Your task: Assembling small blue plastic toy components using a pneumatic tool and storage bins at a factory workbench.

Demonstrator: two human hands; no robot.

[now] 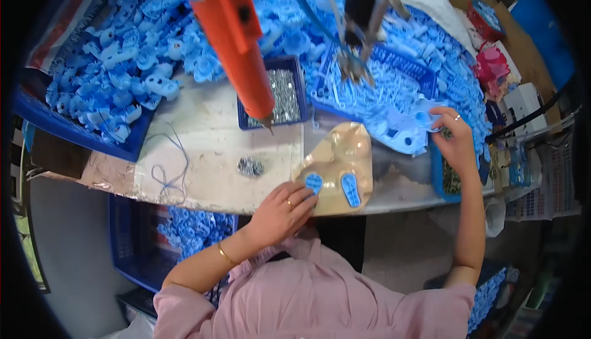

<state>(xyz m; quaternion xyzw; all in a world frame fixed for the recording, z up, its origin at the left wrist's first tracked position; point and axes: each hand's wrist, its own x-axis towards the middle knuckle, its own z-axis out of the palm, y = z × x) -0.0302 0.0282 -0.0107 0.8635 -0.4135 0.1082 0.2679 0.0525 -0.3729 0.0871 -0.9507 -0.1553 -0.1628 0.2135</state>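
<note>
A pale, worn table (209,108) curves across the scene, with heaped blue plastic parts (117,83) covering its far side. An orange electric screwdriver (231,43) hangs point-down above it, left of centre. Behind its tip sits a dark blue box (302,92) of small metal pieces; nearer you lies a small metal pile (250,166), and farther left a loose loop of string (167,182).

At the near edge, in front of you, is a tan moulded fixture (329,160). Two small blue pieces (350,190) lie in its near part, side by side and apart. Your left hand (280,214) reaches to the left one, its fingers bent close together at that piece; you cannot tell whether they grip it.

Your right hand (455,139) pinches the right end of a large blue shell (400,129), fingers closed on it. The shell is tilted, right of the fixture and near a blue basket (426,79) of thin blue strips.
</note>
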